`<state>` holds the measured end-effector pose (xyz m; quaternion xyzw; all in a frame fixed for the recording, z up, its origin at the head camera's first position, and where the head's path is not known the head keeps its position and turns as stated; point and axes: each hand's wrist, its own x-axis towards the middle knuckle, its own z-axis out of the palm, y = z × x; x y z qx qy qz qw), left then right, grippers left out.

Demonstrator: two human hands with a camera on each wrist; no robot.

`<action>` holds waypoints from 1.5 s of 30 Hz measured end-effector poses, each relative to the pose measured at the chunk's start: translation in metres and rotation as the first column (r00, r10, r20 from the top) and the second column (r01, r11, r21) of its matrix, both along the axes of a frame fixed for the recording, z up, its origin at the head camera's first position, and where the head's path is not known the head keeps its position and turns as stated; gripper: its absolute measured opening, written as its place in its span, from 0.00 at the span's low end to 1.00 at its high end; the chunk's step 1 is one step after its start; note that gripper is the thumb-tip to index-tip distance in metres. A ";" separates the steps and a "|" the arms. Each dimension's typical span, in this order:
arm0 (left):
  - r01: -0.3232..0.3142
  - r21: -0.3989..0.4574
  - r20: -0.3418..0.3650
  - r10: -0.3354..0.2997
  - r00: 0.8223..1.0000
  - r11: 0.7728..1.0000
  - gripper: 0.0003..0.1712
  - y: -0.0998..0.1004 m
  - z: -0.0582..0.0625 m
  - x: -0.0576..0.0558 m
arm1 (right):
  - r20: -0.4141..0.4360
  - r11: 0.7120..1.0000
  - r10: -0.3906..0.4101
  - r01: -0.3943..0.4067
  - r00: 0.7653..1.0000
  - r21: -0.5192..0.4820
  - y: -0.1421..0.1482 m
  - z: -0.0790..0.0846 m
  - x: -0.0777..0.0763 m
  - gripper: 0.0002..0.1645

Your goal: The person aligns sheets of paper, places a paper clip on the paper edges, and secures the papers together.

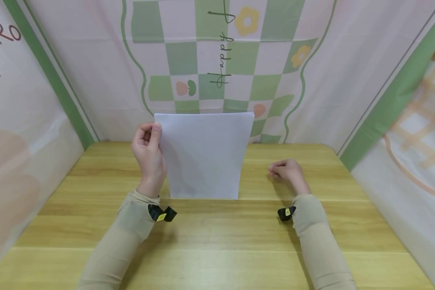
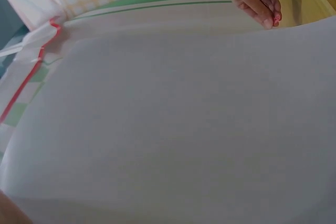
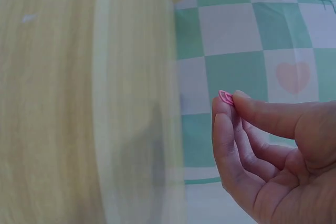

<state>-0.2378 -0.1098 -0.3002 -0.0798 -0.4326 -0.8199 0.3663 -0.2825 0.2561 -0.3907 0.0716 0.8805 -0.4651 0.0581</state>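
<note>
White paper (image 1: 204, 157) stands upright over the middle of the table, its upper right corner showing a doubled edge, as of more than one sheet. My left hand (image 1: 148, 151) pinches it near the upper left corner, thumb on the near face. In the left wrist view the paper (image 2: 173, 124) fills most of the picture. To the right of the paper, apart from it, my right hand (image 1: 290, 173) holds a small pink paper clip (image 3: 226, 97) between thumb and index fingertip. Its wire loops show in the right wrist view.
Below lies a wooden table (image 1: 217, 241) with light yellow grain. A curtain (image 1: 181, 56) with green checks and lettering hangs behind its far edge, and more printed cloth hangs at both sides. Each wrist carries a small black camera (image 1: 285, 213).
</note>
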 end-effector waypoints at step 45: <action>-0.005 -0.020 0.001 0.005 1.000 1.000 0.05 0.003 0.001 0.000 | -0.222 0.999 0.019 -0.012 0.975 0.035 -0.027 0.057 0.026 0.18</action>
